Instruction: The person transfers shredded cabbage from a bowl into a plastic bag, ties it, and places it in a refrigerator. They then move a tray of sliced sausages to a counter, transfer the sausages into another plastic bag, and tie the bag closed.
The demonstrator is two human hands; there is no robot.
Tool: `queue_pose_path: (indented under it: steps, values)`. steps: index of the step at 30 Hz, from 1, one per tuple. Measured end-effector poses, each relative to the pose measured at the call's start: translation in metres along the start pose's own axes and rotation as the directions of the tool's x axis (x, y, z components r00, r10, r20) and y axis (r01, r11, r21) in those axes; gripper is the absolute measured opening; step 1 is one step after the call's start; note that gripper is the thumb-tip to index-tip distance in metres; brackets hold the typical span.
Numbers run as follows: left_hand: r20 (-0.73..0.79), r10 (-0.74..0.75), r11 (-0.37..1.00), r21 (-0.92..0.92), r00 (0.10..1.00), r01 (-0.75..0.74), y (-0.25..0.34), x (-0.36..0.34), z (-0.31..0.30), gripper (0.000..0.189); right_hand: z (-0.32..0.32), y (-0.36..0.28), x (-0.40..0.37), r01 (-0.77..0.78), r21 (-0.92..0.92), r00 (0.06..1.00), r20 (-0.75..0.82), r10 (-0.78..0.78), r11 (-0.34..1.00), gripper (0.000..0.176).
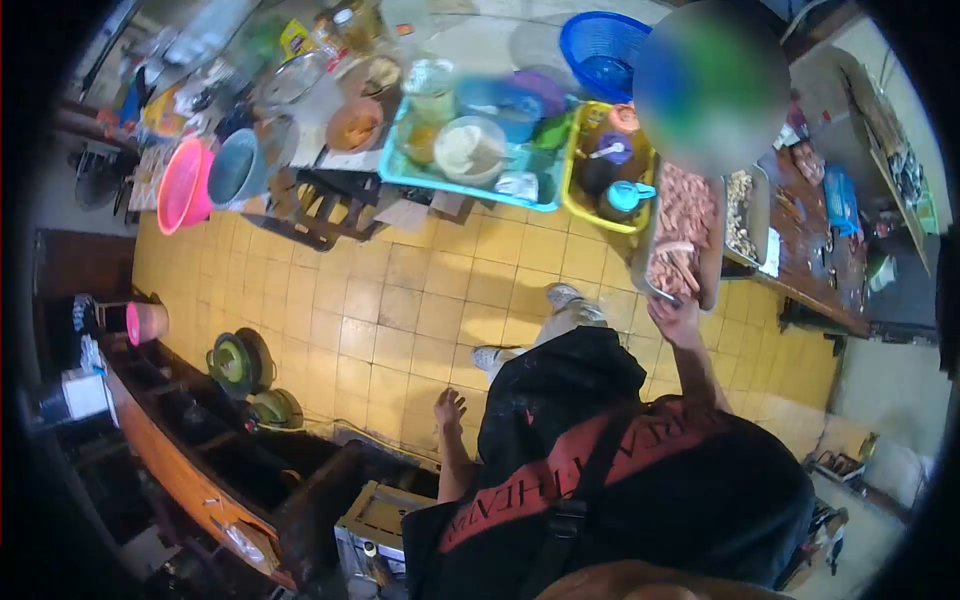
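My right hand [674, 317] is at the near end of a long metal tray [711, 262] filled with pinkish strips that look like raw meat [683, 205]. Its fingers are closed on the tray's near rim. Over the tiled floor, my left hand [451, 406] hangs with its fingers apart and nothing in it. Left of the meat tray is a yellow basket [640, 221] holding lidded containers. A second metal tray [761, 235], with small pale pieces, stands on the right. A blurred patch covers the area beyond the meat tray.
A turquoise tray [550, 202] with tubs and bowls lies on the counter, with a blue basket [600, 50] behind. Pink [184, 188] and grey-blue [232, 170] basins sit at the left. A wooden-edged cabinet [180, 460] and a metal box [375, 515] stand at lower left.
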State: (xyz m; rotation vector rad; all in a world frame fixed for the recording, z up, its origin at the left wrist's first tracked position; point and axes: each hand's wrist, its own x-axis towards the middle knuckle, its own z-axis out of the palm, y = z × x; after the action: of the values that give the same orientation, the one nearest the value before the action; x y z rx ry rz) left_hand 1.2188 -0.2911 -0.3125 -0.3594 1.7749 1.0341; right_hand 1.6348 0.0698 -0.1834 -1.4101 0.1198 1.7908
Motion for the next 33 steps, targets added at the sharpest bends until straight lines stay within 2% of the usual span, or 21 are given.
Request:
queue_pose_path:
  steps: [1,2,3,5,6,7,8,9,10,11,14,18,20,25,30,33]
  values:
    - [-0.024,-0.012,0.999,-0.035,1.0,0.011,-0.007,0.002,-0.019,0.045,-0.012,0.011,-0.007,-0.001,-0.017,1.0,0.01,0.001,1.0,0.033]
    - [-0.052,-0.028,0.999,-0.02,0.998,0.027,-0.015,0.003,-0.037,0.043,-0.029,0.028,-0.007,0.32,-0.478,0.947,0.17,-0.271,0.818,0.033]
    - [-0.064,-0.026,0.999,-0.043,0.998,0.024,-0.023,0.007,-0.053,0.043,-0.05,0.044,-0.002,0.576,-0.736,0.805,0.437,-0.401,0.355,0.033]
    - [-0.065,-0.071,0.997,-0.022,0.995,0.07,-0.04,0.007,-0.088,0.042,-0.107,0.067,0.035,0.577,-0.759,0.807,0.474,-0.352,0.301,0.031]
    - [-0.097,-0.069,0.996,-0.059,0.993,0.064,-0.046,0.009,-0.104,0.042,-0.12,0.078,0.041,0.498,-0.867,0.808,0.46,-0.369,0.01,0.033]
    - [-0.023,-0.105,0.99,-0.096,0.994,0.102,-0.053,0.014,-0.12,0.041,-0.125,0.095,0.045,0.374,-0.884,0.794,0.461,-0.396,-0.28,0.034]
    - [0.054,-0.132,0.982,-0.13,0.99,0.138,-0.055,0.016,-0.133,0.04,-0.104,0.111,0.015,0.466,-0.68,0.885,0.35,-0.308,0.566,0.036]
    - [0.025,-0.12,0.979,-0.163,0.992,0.123,-0.053,0.013,-0.14,0.04,-0.09,0.13,-0.005,0.118,-0.001,0.934,0.339,-0.11,0.993,0.038]
    - [-0.038,-0.111,0.991,-0.085,0.993,0.108,-0.046,0.005,-0.142,0.04,-0.062,0.144,-0.022,0.046,0.049,0.959,0.277,-0.058,0.998,0.038]
    - [-0.098,-0.103,0.995,-0.002,0.99,0.104,-0.037,0.002,-0.142,0.039,-0.056,0.159,-0.024,0.065,-0.028,0.982,0.181,-0.059,0.997,0.038]
    - [-0.085,-0.11,0.993,-0.046,0.99,0.107,-0.027,0.022,-0.161,0.04,-0.011,0.197,-0.028,0.054,-0.177,0.995,0.087,-0.039,0.983,0.038]
    - [-0.076,-0.102,0.993,-0.075,0.992,0.097,0.026,0.055,-0.192,0.043,0.066,0.251,-0.018,0.032,-0.312,0.995,0.098,-0.002,0.95,0.037]
    - [-0.05,-0.008,0.996,-0.092,0.999,0.003,0.068,0.079,-0.215,0.044,0.107,0.276,-0.006,0.03,-0.371,0.993,0.12,0.016,0.928,0.037]
    - [-0.118,0.095,0.99,-0.094,0.989,-0.106,0.165,0.142,-0.298,0.04,0.212,0.346,0.015,0.048,-0.49,0.983,0.179,0.046,0.87,0.037]
    - [-0.297,0.147,0.971,-0.141,0.944,-0.195,0.21,0.158,-0.407,0.034,0.341,0.414,0.035,0.028,-0.666,0.964,0.216,0.156,0.746,0.037]
    - [-0.419,0.155,0.978,-0.064,0.895,-0.199,0.219,0.156,-0.465,0.032,0.419,0.464,0.049,0.02,-0.773,0.937,0.236,0.258,0.635,0.037]
